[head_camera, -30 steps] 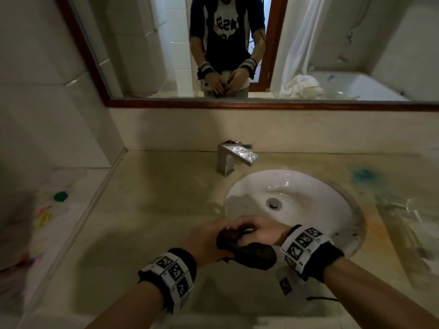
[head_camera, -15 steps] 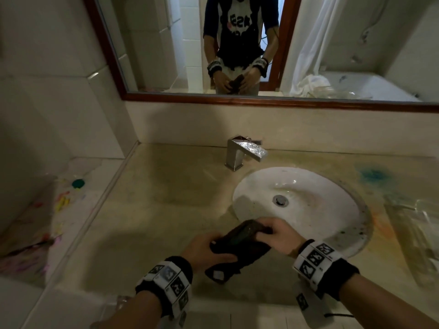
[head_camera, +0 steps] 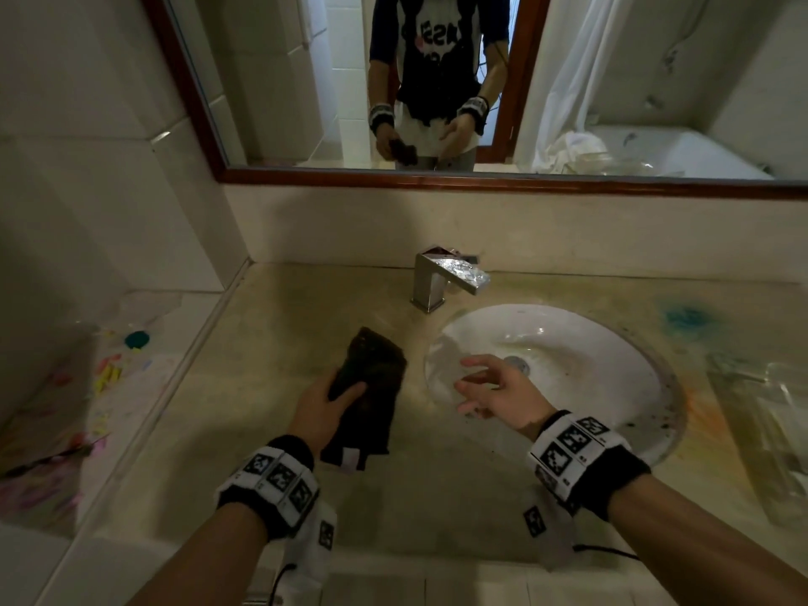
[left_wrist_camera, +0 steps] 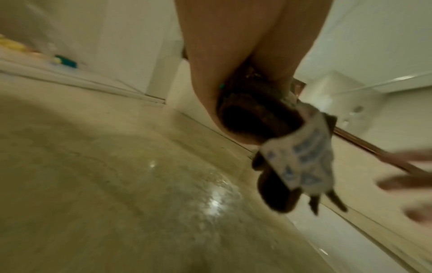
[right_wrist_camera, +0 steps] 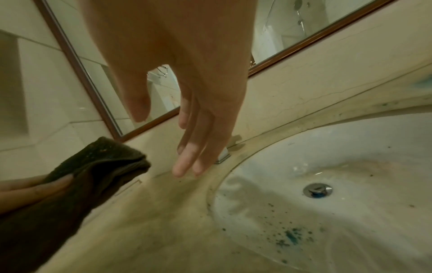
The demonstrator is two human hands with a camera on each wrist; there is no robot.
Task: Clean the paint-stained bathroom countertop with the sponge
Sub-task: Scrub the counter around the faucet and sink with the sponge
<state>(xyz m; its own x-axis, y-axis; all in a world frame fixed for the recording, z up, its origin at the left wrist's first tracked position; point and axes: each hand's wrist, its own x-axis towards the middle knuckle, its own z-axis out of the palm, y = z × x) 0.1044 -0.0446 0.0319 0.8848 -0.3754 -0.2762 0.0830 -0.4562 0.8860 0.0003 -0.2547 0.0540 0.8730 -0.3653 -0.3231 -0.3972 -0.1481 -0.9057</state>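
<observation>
At nine o'clock from the sink (head_camera: 590, 343), held the sponge (head_camera: 371, 378), a dark, cloth-like fold with a white label, in the left grip (head_camera: 325, 408). Seemed raised just off the desk (head_camera: 280, 343) rather than pressed flat on it; could not tell for certain.

Judged the task barely begun. Saw a teal stain (head_camera: 686, 319) on the desk at two o'clock from the sink and an orange smear (head_camera: 699, 404) at three o'clock, both well apart from the sponge. Found teal specks (right_wrist_camera: 292, 236) inside the basin too, and bright paint on the ledge (head_camera: 131, 373) far out at nine o'clock. Noted a wet sheen on the desk below the sponge in the left wrist view, though no clearly scrubbed patch. Left to do, by this reckoning: nearly all of the wiping.

Left grip: fingers curled round the sponge, thumb lying across its top. Right grip (head_camera: 494, 391): spread and slack, fingers loosely extended over the sink's nine o'clock edge, holding nothing, touching nothing visible.
</observation>
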